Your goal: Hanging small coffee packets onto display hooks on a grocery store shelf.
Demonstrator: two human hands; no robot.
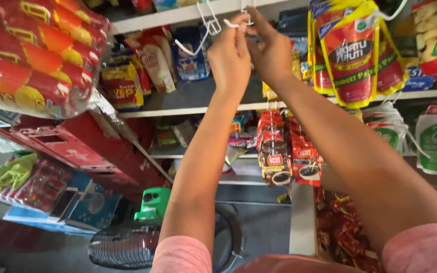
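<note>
I'm pinching a thin white hook (228,23) between both hands, left hand (230,55) and right hand (270,50) pressed together; it's probably light, stiff plastic, best held near its bend

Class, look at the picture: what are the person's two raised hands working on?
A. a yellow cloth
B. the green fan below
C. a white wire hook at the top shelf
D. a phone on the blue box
C: the left hand and right hand meet, fingers pinching a white wire hook at the top shelf.
</note>
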